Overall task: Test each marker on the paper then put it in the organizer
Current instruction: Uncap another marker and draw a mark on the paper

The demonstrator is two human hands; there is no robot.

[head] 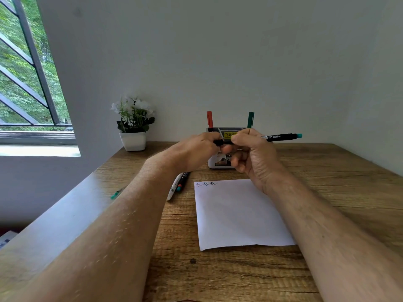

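Observation:
Both my hands are raised over the desk in front of the organizer (212,165). My right hand (250,155) grips a black marker (281,137) with a teal end that points right. My left hand (196,152) pinches the marker's black cap end (218,142). A red marker (209,119) and a green marker (250,119) stand upright in the organizer. The white paper (237,214) lies below my hands, with three small scribbles (207,184) at its top left corner. More markers (180,184) lie left of the paper, partly under my left forearm.
A teal-tipped pen (116,194) lies near the desk's left edge. A white pot with a flowering plant (133,127) stands at the back left. The wooden desk (229,275) meets the wall behind the organizer. A window is at the far left.

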